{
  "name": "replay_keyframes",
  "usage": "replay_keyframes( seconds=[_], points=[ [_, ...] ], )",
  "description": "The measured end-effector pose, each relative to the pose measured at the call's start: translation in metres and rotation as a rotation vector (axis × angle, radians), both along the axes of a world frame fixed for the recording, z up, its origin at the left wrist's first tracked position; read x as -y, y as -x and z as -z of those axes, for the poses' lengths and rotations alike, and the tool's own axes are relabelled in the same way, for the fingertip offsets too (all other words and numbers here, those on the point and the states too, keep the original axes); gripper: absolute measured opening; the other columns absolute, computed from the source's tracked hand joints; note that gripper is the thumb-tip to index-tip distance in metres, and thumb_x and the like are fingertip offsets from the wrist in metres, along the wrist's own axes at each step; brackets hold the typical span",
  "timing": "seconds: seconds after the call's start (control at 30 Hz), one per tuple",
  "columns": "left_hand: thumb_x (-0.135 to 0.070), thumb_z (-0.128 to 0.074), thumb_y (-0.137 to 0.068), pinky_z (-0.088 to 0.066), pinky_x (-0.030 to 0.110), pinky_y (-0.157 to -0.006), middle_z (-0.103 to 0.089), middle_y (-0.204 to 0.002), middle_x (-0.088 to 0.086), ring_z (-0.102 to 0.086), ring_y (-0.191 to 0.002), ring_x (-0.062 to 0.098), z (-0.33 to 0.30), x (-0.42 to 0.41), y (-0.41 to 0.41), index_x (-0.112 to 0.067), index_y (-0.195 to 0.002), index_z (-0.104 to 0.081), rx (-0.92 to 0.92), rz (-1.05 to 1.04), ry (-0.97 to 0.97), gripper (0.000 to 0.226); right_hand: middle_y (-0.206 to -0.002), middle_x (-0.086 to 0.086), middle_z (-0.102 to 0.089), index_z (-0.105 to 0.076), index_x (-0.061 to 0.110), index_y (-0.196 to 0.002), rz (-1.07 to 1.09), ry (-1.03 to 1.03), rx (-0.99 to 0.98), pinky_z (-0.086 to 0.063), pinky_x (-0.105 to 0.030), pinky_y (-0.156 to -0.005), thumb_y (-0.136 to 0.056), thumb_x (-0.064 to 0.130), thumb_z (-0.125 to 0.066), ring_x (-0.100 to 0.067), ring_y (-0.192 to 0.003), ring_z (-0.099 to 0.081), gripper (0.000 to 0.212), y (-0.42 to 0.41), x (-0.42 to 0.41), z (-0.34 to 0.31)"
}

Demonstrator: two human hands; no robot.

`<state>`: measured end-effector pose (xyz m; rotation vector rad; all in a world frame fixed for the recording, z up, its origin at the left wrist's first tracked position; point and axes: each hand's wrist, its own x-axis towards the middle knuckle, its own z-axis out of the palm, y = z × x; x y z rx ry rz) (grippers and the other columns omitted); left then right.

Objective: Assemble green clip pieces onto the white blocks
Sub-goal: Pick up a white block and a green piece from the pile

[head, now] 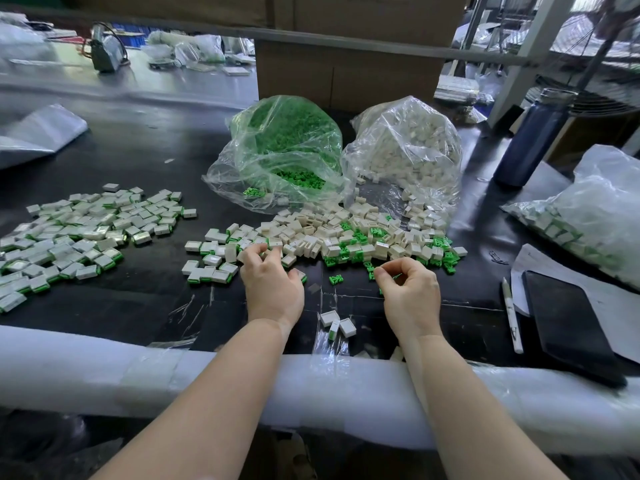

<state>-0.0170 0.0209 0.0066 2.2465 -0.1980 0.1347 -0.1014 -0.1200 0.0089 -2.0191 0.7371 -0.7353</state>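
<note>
Two bare arms reach over a white foam edge [104,368] to a black table [145,161].

Left hand [272,284] has curled fingers at the near edge of a pile of white blocks [311,233]; I cannot tell if its grip holds one. Right hand [410,291] pinches a small green clip [397,276] between thumb and fingers. More green clips [440,252] lie mixed in the pile. Finished blocks [79,233] sit far left. Behind are a bag of green clips [287,147] and a bag of white blocks [408,147]. A phone [568,323] and pen [512,313] lie at the right.
</note>
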Motion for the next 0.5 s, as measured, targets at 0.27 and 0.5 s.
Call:
replay_keyframes(
  seconds=[0.27, 0.5],
  points=[
    [-0.02, -0.053, -0.092, -0.017, 0.033, -0.112, -0.018, -0.146, 0.012, -0.013, -0.135, 0.029, 0.002, 0.004, 0.003, -0.008, -0.138, -0.039, 0.055, 0.033, -0.185, 0.05, -0.094, 0.006, -0.054, -0.07, 0.011, -0.095, -0.078, 0.266, -0.104, -0.027, -0.014, -0.074, -0.089, 0.006, -0.058, -0.018, -0.101, -0.049, 0.014, -0.002, -0.004, 0.002],
    [-0.031, -0.045, -0.096, -0.008, 0.038, -0.115, -0.014, -0.15, 0.005, -0.009, -0.139, 0.026, 0.004, 0.007, 0.003, -0.019, -0.142, -0.035, 0.132, 0.129, -0.318, 0.049, -0.131, 0.011, -0.051, -0.063, 0.028, -0.121, -0.318, 0.506, -0.229, -0.023, -0.028, -0.098, -0.095, 0.016, -0.049, -0.014, -0.121, -0.036, 0.032, -0.006, -0.013, 0.004]
  ],
)
